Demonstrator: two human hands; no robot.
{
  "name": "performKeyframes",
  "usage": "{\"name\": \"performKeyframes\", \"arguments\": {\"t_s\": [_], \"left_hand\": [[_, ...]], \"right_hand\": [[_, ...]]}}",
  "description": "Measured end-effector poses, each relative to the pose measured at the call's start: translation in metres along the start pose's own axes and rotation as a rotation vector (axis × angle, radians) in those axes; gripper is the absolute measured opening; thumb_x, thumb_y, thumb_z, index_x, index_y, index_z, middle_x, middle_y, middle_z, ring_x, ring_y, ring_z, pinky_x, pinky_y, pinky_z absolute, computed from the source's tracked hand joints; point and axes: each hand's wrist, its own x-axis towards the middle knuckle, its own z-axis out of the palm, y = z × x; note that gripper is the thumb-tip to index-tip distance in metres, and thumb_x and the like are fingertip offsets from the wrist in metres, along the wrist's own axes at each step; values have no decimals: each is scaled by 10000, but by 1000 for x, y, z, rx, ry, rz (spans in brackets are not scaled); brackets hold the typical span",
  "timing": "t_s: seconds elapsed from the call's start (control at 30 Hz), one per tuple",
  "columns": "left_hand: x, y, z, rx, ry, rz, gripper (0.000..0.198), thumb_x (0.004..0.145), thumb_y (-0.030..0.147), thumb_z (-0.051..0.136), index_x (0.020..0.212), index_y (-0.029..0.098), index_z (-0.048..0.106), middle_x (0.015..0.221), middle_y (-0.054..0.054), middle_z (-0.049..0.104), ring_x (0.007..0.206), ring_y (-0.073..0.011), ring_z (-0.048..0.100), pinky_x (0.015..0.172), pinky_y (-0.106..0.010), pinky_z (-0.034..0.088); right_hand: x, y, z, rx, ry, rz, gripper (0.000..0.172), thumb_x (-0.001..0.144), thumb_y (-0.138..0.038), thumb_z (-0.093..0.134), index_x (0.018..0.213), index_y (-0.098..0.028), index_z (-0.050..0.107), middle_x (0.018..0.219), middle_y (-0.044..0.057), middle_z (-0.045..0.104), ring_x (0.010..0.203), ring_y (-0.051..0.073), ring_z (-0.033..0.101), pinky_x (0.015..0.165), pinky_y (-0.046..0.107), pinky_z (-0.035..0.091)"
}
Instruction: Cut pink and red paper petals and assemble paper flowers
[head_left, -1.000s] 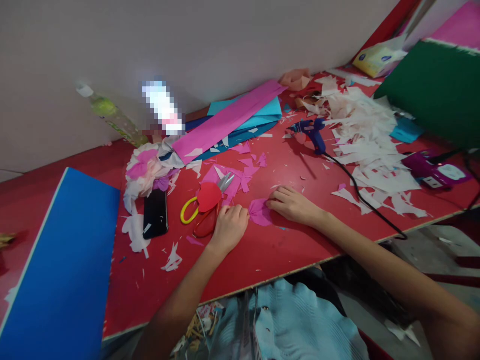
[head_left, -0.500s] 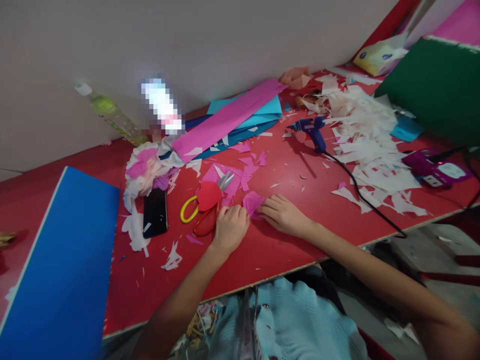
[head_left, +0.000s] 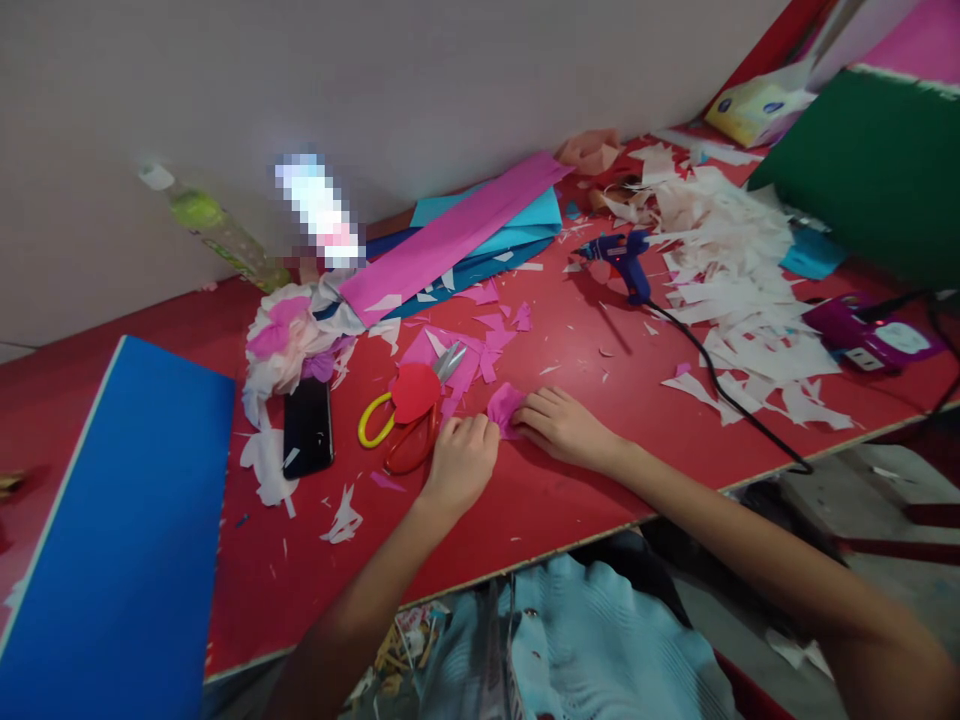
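A small piece of pink crepe paper is held between my two hands, just above the red tabletop. My left hand pinches its left edge with curled fingers. From the other side, my right hand grips the paper, its fingertips partly hiding it. Left of my left hand lie scissors with yellow and red handles, and a red heart-shaped piece covers their middle. Pink paper scraps are scattered beyond the hands.
A blue glue gun rests on the table, its cord trailing right to a purple power strip. White paper strips pile up nearby. Left are a black phone, paper flowers, a bottle and a blue board.
The pink paper's upper edge has changed shape slightly between my fingers. Both hands stay in nearly the same place, and the view has shifted a little.
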Motion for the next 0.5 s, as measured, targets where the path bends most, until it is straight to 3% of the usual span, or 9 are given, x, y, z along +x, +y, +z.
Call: {"name": "performKeyframes", "arguments": {"t_s": [0.5], "left_hand": [[4,-1,3,-19,14,-48,126,871,194,490,755,171,534,726,-29,570,691,-178,536,644,-322,359]], "right_hand": [[1,2,4,-19,2,27,204,915,-203,424,778,-154,566,751,57,558,712,178,420,690,295,308]]}}
